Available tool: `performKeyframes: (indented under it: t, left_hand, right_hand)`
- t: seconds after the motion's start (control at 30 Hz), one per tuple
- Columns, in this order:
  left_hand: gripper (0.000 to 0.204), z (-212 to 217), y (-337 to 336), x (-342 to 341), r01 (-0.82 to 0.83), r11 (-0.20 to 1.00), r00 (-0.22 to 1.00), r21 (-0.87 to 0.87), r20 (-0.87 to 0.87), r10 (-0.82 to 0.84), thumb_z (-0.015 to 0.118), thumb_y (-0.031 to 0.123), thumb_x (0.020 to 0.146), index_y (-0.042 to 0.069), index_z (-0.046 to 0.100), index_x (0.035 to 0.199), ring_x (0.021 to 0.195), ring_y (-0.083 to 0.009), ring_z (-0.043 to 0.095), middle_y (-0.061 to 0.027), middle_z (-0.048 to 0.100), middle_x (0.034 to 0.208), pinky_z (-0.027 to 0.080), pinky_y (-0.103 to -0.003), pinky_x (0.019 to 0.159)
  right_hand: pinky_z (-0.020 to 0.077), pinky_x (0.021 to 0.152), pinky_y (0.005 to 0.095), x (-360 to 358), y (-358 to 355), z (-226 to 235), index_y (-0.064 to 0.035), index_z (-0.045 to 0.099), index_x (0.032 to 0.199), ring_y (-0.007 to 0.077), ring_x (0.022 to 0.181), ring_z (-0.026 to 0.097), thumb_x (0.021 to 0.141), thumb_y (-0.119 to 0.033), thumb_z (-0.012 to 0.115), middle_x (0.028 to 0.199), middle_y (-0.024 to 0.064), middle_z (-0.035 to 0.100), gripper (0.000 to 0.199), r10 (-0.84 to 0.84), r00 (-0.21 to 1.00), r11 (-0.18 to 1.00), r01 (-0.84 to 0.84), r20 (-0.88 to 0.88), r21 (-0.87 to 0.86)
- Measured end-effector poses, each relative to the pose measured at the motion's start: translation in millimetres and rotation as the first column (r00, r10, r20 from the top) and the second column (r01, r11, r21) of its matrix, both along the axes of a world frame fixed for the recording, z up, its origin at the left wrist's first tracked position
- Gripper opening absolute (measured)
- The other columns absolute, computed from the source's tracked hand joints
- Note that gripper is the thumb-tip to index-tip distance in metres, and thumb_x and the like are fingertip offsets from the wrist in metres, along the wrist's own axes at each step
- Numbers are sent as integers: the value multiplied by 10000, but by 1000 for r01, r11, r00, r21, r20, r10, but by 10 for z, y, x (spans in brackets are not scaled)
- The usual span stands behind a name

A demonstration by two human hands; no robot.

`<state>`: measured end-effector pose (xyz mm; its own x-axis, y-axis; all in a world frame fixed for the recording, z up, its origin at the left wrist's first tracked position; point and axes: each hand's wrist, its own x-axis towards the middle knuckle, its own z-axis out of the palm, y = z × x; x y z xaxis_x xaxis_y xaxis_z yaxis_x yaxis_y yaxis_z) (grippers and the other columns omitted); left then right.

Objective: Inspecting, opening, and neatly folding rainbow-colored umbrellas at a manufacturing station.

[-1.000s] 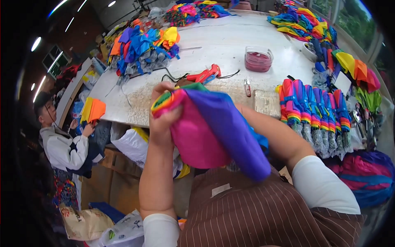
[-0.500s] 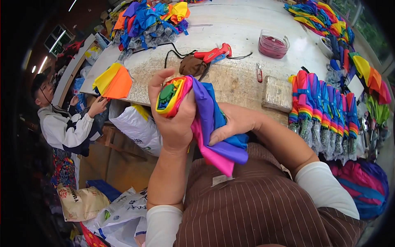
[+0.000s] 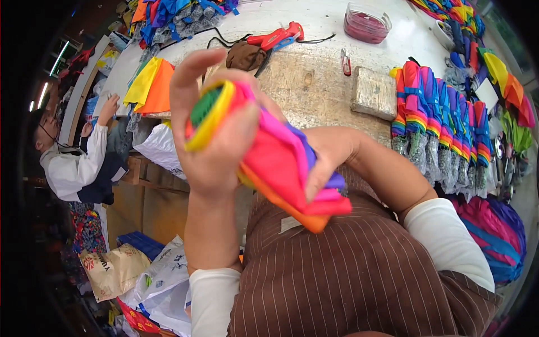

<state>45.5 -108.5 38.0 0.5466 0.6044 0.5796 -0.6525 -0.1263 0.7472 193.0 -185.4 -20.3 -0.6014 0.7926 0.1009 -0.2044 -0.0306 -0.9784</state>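
Observation:
I hold a rainbow umbrella (image 3: 275,163) above my lap, its fabric panels partly loose. My left hand (image 3: 210,160) is wrapped around the rolled end, where green shows inside a yellow rim; one finger sticks up and the hand is blurred. Lower down, my right hand (image 3: 331,157) closes on the loose panels, thumb on top. Red, pink and orange panels face up, with purple beyond them. The orange edge hangs over my brown striped apron (image 3: 348,275).
Finished rainbow umbrellas (image 3: 438,118) line the table's right side beside a worn block (image 3: 374,92). Small snips (image 3: 345,62), a red-handled tool (image 3: 278,36) and a plastic tub (image 3: 366,23) lie farther back. A co-worker (image 3: 78,157) stands left, near a yellow-orange umbrella (image 3: 150,87).
The umbrella has turned in my hands: red and orange panels now show where purple and blue did. My left hand has risen slightly. The co-worker's hand has moved off the yellow-orange umbrella.

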Motion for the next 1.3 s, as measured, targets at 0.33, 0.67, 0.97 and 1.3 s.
performKeyframes:
  t: [0.33,0.67,0.97,1.3]
  left_hand:
    - [654,-552,242,-236,227,839,971,-494,46,-236,699,268,776,131,358,1317,984,-329,579,-133,579,1053,321,-471,1068]
    - [391,-551,286,-336,301,910,953,-286,57,-298,683,193,726,120,440,1024,734,-214,555,-75,530,814,449,-429,820]
    - [468,296,-413,-67,269,918,961,292,-15,-277,662,229,828,131,371,1181,628,-221,538,-80,500,774,495,-393,596]
    - [500,61,-188,85,194,966,973,171,93,-212,611,-92,736,-10,425,1193,698,-180,605,-107,576,831,518,-296,632]
  right_hand:
    - [459,851,308,40,51,-224,-14,533,1155,167,918,585,674,-343,793,1005,95,636,638,-204,933,978,178,296,113]
    - [311,1061,398,583,147,-103,-38,351,1391,216,1260,435,644,-626,718,1359,116,456,1020,-466,882,882,457,67,114]
    - [507,768,272,-169,55,35,-16,561,1106,131,870,617,637,-121,840,983,61,649,555,277,960,959,-273,-46,76]
    - [489,784,294,4,2,-137,-3,555,1079,150,885,594,656,-172,828,941,64,624,531,258,956,963,-245,-137,110]
